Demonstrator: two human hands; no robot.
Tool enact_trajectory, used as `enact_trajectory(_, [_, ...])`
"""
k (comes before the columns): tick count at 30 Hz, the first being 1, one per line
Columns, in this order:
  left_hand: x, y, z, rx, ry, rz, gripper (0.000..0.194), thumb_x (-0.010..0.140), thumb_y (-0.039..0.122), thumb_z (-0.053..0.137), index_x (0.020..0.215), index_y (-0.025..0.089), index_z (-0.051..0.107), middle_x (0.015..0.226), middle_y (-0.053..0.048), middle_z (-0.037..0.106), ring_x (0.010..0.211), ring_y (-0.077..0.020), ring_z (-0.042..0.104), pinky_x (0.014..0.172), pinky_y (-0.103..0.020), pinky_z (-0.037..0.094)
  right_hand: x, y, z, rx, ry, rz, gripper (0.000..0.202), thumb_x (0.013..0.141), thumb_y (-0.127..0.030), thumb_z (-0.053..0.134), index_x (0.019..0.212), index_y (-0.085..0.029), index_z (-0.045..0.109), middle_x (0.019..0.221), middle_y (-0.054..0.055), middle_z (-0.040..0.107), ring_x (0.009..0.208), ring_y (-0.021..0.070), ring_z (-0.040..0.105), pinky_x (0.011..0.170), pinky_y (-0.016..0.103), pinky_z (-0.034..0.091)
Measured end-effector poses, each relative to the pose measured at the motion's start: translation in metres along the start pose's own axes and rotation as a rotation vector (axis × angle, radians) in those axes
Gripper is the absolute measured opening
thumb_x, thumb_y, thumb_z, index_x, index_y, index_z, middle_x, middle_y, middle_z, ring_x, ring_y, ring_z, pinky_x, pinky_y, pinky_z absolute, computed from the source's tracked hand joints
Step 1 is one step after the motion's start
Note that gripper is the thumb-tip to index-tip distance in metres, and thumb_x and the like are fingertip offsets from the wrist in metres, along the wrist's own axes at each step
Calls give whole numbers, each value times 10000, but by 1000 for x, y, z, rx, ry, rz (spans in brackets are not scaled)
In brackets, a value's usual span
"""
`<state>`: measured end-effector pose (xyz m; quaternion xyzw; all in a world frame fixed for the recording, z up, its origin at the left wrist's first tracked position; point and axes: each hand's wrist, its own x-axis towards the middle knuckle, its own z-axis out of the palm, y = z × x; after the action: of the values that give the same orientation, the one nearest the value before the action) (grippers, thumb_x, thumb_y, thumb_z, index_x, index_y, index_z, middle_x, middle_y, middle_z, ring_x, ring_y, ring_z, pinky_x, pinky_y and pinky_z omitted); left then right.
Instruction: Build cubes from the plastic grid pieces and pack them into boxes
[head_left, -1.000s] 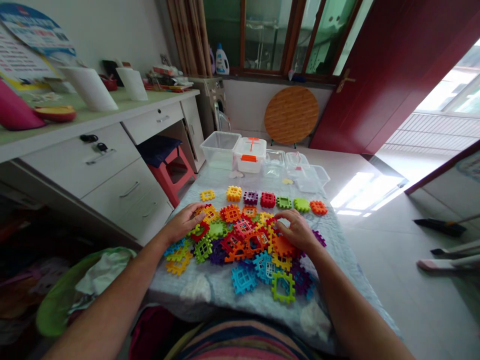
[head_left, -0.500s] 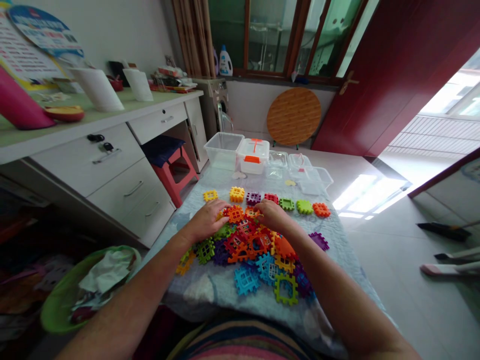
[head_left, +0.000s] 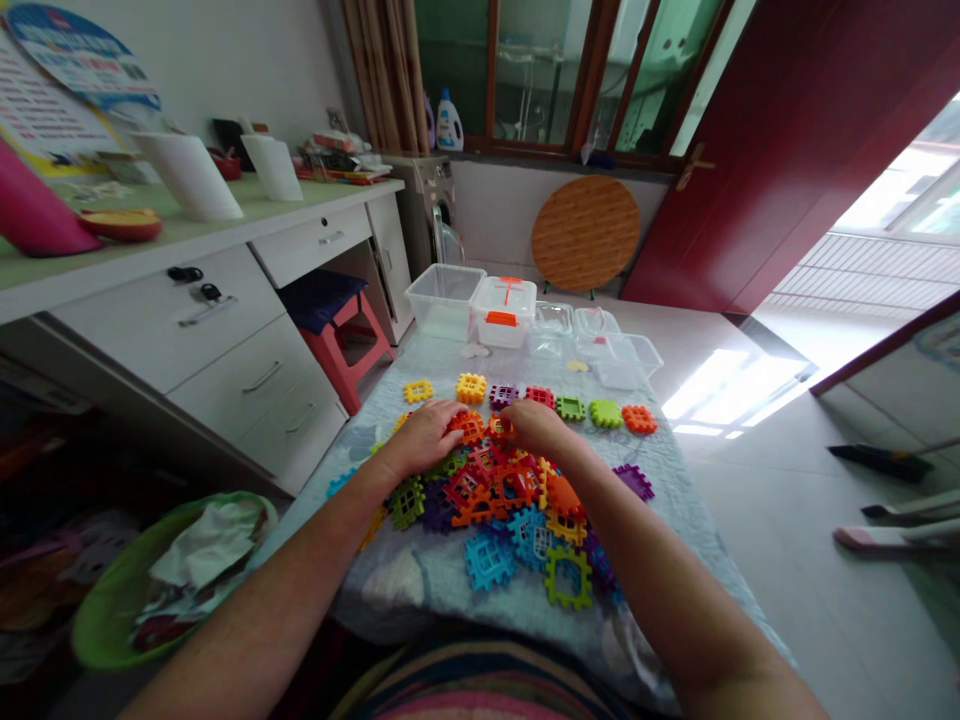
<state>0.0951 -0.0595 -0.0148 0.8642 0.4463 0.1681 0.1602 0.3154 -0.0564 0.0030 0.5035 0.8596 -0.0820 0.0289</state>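
Note:
Between my hands, just above a heap of interlocking plastic blocks, is an orange windowed block (head_left: pixel 469 428). My left hand (head_left: pixel 424 437) pinches its left edge between thumb and fingers. My right hand (head_left: pixel 538 427) has its fingers closed on a lighter orange block (head_left: pixel 498 428), close beside the first one; its fingertips are partly hidden. Below lie red, orange, green, purple and blue pieces, among them a blue block (head_left: pixel 489 560) and a green frame block (head_left: pixel 568 578) at the near side.
Behind the heap runs a row of single blocks, from a yellow one (head_left: pixel 418 391) to an orange one (head_left: pixel 640 419). Clear plastic boxes, one with an orange-latched lid (head_left: pixel 502 318), stand at the table's far end. A red stool (head_left: pixel 345 345) and green basket (head_left: pixel 97 625) are left.
The view has shifted slightly. Both hands stay over the heap around the orange blocks, with the right hand's fingers slightly moved. A blue piece now shows left of my left forearm.

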Motion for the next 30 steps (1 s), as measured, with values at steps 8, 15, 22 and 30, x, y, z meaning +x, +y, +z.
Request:
enact_trajectory(8, [-3,-1,-6,-11,-8,-35,376,827,216,521,1181,148,626,1200,-120,660,1129,-258,591,1035,-401,432,-17,8,-7,125,166,20,161,791,-127,549,847,-175,692,899,67,665,852,166,606,767,245,428])
enact_trajectory(15, [-12,-11,-15,-38,34,-52,369,807,279,536,1140,170,650,1172,-112,676,1116,-275,604,1025,-416,438,-69,42,-18,501,416,149,112,775,-181,524,786,-180,635,730,1,604,634,110,516,618,228,400])
enact_trajectory(22, [-6,-11,-8,-32,2,10,392,784,275,576,1158,183,647,1192,-119,671,1124,-282,604,1029,-433,435,-111,84,6,721,380,347,256,783,-285,463,895,-184,670,628,-22,593,545,123,500,519,241,397])
enact_trajectory(30, [4,-10,-7,23,-44,-8,481,710,233,643,1186,172,631,1161,-120,673,1080,-290,625,977,-404,465,-113,94,40,461,391,448,254,778,-230,513,916,-179,720,850,47,693,722,162,601,709,292,464])
